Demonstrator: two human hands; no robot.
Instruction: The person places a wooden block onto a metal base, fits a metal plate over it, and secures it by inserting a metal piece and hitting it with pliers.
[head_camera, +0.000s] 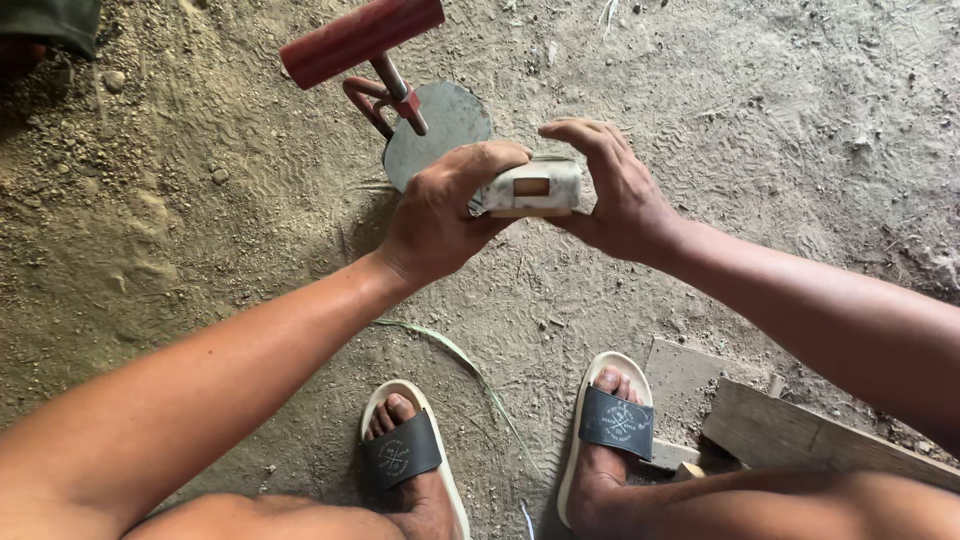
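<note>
My left hand (440, 210) and my right hand (612, 190) both grip a small pale block-shaped piece (532, 187) with a rectangular opening in its side. I hold it above the dirt floor. Just behind it lies a trowel with a grey rounded metal blade (440, 128), a red bent shank and a thick red handle (358, 38). My left thumb lies over the top left of the piece, and the fingers of my right hand wrap its right end.
Sandy dirt ground (760, 110) lies all around. My two feet in white slippers with dark straps (400, 455) (615, 425) stand at the bottom. Wooden boards (800, 435) lie at lower right. A thin green strand (470, 365) crosses the ground between my feet.
</note>
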